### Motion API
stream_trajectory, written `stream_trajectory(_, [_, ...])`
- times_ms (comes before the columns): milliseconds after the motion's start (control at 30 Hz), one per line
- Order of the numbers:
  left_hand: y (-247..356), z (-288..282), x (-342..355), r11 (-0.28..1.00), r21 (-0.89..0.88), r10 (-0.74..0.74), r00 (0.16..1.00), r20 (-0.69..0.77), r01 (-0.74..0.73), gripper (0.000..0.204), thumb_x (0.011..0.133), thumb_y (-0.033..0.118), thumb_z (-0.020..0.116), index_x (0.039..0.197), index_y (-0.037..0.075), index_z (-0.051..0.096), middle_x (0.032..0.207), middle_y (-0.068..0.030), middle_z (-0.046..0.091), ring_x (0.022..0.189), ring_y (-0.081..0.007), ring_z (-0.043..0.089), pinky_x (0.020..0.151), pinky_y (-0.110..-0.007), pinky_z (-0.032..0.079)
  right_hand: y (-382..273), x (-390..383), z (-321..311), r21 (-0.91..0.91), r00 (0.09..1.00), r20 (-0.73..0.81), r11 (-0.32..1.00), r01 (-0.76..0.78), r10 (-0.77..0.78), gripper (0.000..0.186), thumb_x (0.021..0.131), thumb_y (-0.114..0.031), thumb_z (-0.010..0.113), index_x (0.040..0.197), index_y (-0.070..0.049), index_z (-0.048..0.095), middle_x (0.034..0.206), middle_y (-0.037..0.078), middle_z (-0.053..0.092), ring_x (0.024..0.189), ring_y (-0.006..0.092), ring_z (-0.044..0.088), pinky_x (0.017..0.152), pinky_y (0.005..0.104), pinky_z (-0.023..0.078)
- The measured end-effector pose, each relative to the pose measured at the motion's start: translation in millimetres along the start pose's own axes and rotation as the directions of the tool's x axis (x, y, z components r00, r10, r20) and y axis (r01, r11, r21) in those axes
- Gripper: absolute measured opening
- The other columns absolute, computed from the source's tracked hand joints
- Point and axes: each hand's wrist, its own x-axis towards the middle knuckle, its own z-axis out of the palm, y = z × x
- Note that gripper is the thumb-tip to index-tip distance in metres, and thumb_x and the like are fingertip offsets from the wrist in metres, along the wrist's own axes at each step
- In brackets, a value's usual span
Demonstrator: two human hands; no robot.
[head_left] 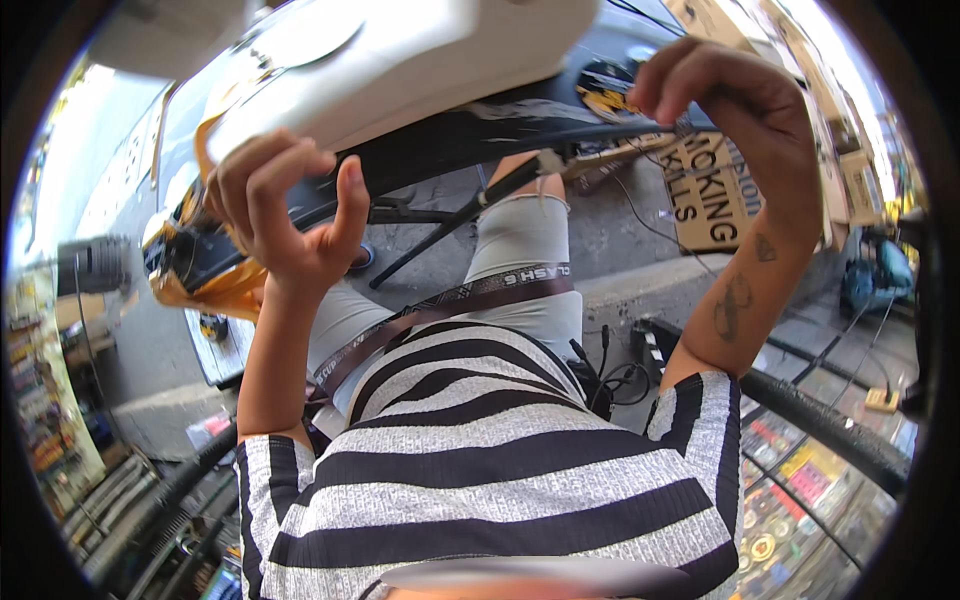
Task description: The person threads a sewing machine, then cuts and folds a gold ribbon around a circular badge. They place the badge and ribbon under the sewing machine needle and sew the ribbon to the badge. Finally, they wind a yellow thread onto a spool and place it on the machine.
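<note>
Both hands are raised above a dark table edge (430,150). My left hand (285,205) has bent fingers and an upright thumb, with a small gap between the fingertip and thumb tip. It touches nothing that I can see. Over at the right, my right hand (755,110) is curved, its fingers bent and apart, with no object visible in them. Behind its fingertips lies a round yellow-and-black thing (605,90). A large smooth white object (430,70) rests on the table beyond my hands; its kind cannot be told.
Orange-yellow material (195,285) hangs at the table's left end. A cardboard sheet with lettering (705,195) stands to the right. Dark cables (610,375) lie beside my seat. Behind at the right is a case of small colourful items (800,480) by a black bar (830,425).
</note>
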Motion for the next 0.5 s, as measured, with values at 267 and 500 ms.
stream_trajectory(267, [53.7, 67.7, 27.5, 0.946, -0.291, 0.208, 0.957, 0.203, -0.143, 0.053, 0.073, 0.018, 0.079, 0.111, 0.009, 0.043, 0.109, -0.0119, 0.048, 0.104, -0.0241, 0.051, 0.091, -0.036, 0.046, 85.7, -84.0, 9.9, -0.130, 0.824, 0.253, 0.862, -0.490, 0.507, 0.026, 0.081, -0.003, 0.056, 0.103, 0.005, 0.068, 0.097, 0.016, 0.071, 0.090, 0.0248, 0.069, 0.082, 0.0350, 0.054])
stream_trajectory(500, [103.9, 128.6, 49.2, 0.917, -0.332, 0.354, 0.834, 0.423, -0.221, 0.068, 0.070, 0.034, 0.084, 0.122, 0.010, 0.047, 0.126, -0.0146, 0.044, 0.117, -0.0272, 0.044, 0.095, -0.038, 0.040, 255.9, -88.9, 68.6, -0.452, 0.432, -0.076, 0.355, -0.818, 0.899, 0.031, 0.076, -0.003, 0.056, 0.102, -0.007, 0.072, 0.100, 0.015, 0.071, 0.091, 0.0327, 0.068, 0.078, 0.0384, 0.054])
